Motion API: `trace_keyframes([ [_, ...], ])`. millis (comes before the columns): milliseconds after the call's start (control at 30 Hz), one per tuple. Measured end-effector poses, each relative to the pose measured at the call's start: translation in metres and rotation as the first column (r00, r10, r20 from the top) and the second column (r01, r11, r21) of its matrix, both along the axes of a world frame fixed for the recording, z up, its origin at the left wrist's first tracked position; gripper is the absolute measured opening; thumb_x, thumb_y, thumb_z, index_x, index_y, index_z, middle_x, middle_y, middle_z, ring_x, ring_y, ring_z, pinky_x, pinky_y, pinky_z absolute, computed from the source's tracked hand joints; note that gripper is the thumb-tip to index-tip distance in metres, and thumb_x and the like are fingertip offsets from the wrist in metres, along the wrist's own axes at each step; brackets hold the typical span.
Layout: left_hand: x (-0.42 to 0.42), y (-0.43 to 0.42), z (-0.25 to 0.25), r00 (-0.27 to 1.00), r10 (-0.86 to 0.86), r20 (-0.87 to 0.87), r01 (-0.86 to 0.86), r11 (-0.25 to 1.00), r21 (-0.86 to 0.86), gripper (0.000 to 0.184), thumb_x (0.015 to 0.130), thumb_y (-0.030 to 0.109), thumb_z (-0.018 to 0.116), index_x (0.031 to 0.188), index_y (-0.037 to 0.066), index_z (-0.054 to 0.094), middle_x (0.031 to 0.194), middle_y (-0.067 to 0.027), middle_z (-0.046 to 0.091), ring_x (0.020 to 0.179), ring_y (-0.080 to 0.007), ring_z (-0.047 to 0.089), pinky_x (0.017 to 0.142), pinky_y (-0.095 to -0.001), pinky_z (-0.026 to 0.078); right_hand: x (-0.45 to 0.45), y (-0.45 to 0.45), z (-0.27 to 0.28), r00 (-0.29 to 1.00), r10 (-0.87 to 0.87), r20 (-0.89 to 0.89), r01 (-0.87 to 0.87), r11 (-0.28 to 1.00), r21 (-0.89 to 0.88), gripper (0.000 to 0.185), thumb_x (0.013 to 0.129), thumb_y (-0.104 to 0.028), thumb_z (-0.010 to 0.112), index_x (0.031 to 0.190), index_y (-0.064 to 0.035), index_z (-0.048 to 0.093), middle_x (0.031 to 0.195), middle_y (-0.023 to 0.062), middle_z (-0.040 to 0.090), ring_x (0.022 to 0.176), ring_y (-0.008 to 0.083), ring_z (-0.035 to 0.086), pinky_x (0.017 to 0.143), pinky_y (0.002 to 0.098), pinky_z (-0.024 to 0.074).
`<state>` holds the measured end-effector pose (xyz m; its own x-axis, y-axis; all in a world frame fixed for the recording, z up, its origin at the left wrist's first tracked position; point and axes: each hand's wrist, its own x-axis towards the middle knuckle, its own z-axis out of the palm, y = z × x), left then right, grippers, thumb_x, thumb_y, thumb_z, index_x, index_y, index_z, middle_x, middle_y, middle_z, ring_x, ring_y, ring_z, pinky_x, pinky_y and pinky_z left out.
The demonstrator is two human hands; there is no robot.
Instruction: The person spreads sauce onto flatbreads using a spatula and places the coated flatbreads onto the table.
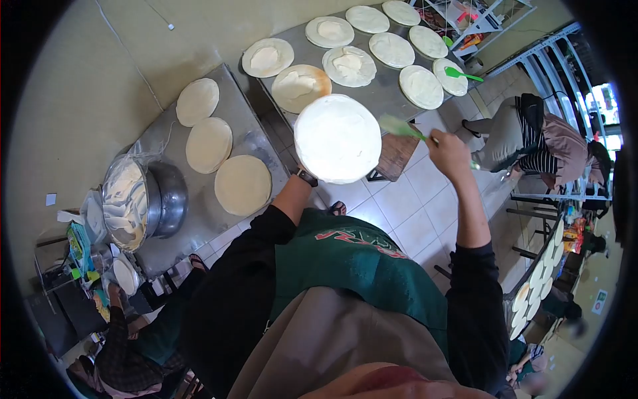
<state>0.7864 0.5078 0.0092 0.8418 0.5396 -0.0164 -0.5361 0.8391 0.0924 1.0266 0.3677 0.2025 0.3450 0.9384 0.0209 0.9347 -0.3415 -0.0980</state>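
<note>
A round disc coated in white cream (337, 138) is held up in front of me. My left hand (306, 177) is under its lower left edge, mostly hidden by the disc. To the right of the disc, my right hand (449, 155) is closed round the handle of a green spatula (401, 127), whose blade points toward the disc without touching it. Behind the disc, a round with a browned edge and a patch of cream (301, 88) lies on the metal table (302, 46).
Several coated rounds cover the back table, one with another green spatula (463, 74). At left, a side table (159, 256) bears three plain rounds and a metal bowl of cream (126, 203). A wooden stool (397, 157) stands beyond. People are at right (565, 143) and lower left (143, 352).
</note>
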Motion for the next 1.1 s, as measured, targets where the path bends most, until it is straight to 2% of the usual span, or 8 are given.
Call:
trace_keyframes([
  [67, 0.007, 0.004, 0.0, 1.0, 0.012, -0.012, -0.012, 1.0, 0.001, 0.068, 0.094, 0.056, 0.033, 0.145, 0.012, 0.03, 0.146, -0.0143, 0.038, 0.129, -0.0337, 0.043, 0.104, -0.053, 0.039, 0.028, -0.024, -0.004, 0.992, -0.129, -0.008, 0.124, 0.966, -0.226, 0.017, 0.086, -0.024, 0.055, 0.096, -0.0151, 0.067, 0.08, 0.0131, 0.067, 0.077, 0.0335, 0.065, 0.067, 0.0442, 0.0505],
  [200, 0.022, 0.006, 0.001, 0.997, 0.045, -0.064, -0.046, 0.999, -0.012, 0.068, 0.094, 0.057, 0.032, 0.145, 0.012, 0.031, 0.146, -0.0142, 0.038, 0.13, -0.0341, 0.042, 0.104, -0.0537, 0.038, 0.046, -0.055, -0.037, 0.922, -0.233, -0.309, 0.233, 0.972, -0.037, 0.018, 0.087, -0.024, 0.057, 0.094, -0.0101, 0.065, 0.07, 0.0128, 0.063, 0.068, 0.0276, 0.064, 0.062, 0.0402, 0.0476],
  [300, 0.038, 0.008, 0.001, 0.993, 0.066, -0.102, -0.068, 0.997, -0.019, 0.068, 0.094, 0.057, 0.031, 0.145, 0.013, 0.031, 0.146, -0.0142, 0.038, 0.13, -0.0344, 0.042, 0.105, -0.0542, 0.038, 0.042, -0.069, -0.072, 0.543, -0.216, -0.812, 0.291, 0.955, -0.06, 0.017, 0.09, -0.021, 0.057, 0.089, -0.0038, 0.061, 0.061, 0.0, 0.049, 0.055, 0.0088, 0.044, 0.049, 0.0276, 0.0354],
  [333, 0.046, 0.011, 0.001, 0.991, 0.073, -0.116, -0.076, 0.997, -0.022, 0.068, 0.093, 0.058, 0.031, 0.145, 0.013, 0.031, 0.146, -0.0141, 0.038, 0.13, -0.0345, 0.042, 0.105, -0.0544, 0.038, 0.037, -0.071, -0.074, 0.539, -0.22, -0.813, 0.296, 0.953, -0.062, 0.017, 0.09, -0.021, 0.057, 0.089, -0.0038, 0.061, 0.061, 0.0, 0.049, 0.055, 0.0088, 0.044, 0.049, 0.0276, 0.0354],
  [400, 0.049, 0.015, -0.001, 0.986, 0.085, -0.146, -0.091, 0.995, -0.03, 0.068, 0.093, 0.058, 0.031, 0.145, 0.013, 0.031, 0.146, -0.0141, 0.038, 0.13, -0.0348, 0.041, 0.105, -0.0547, 0.037, 0.028, -0.078, -0.075, 0.233, -0.337, -0.912, 0.34, 0.907, -0.249, 0.016, 0.091, -0.021, 0.056, 0.088, -0.007, 0.062, 0.062, -0.0034, 0.048, 0.054, 0.006, 0.04, 0.048, 0.0236, 0.0316],
  [733, 0.115, 0.035, -0.015, 0.96, 0.079, -0.27, -0.105, 0.991, -0.085, 0.069, 0.093, 0.06, 0.029, 0.144, 0.013, 0.033, 0.146, -0.0139, 0.037, 0.131, -0.0358, 0.04, 0.105, -0.0564, 0.036, -0.021, -0.103, -0.097, -0.221, -0.395, -0.892, 0.276, 0.852, -0.445, 0.015, 0.093, -0.02, 0.054, 0.096, -0.0081, 0.061, 0.059, -0.0065, 0.043, 0.047, 0.0035, 0.034, 0.042, 0.0205, 0.0255],
  [933, 0.15, 0.047, -0.027, 0.94, 0.088, -0.33, -0.134, 0.984, -0.118, 0.07, 0.092, 0.061, 0.028, 0.144, 0.013, 0.034, 0.147, -0.0138, 0.037, 0.131, -0.0363, 0.039, 0.106, -0.0573, 0.035, -0.02, -0.066, -0.083, -0.312, -0.384, -0.869, 0.285, 0.835, -0.471, 0.016, 0.094, -0.022, 0.054, 0.098, -0.0074, 0.059, 0.063, -0.0043, 0.044, 0.044, 0.0031, 0.03, 0.039, 0.0197, 0.0208],
  [1100, 0.169, 0.056, -0.044, 0.983, -0.024, -0.184, -0.009, 0.985, -0.172, 0.071, 0.091, 0.063, 0.026, 0.142, 0.013, 0.037, 0.145, -0.0128, 0.039, 0.132, -0.0363, 0.037, 0.109, -0.0582, 0.028, 0.009, -0.073, -0.097, -0.397, -0.327, -0.858, 0.425, 0.763, -0.487, 0.018, 0.093, -0.023, 0.054, 0.1, -0.0065, 0.058, 0.062, -0.0037, 0.044, 0.043, 0.0032, 0.029, 0.038, 0.0198, 0.0184],
])
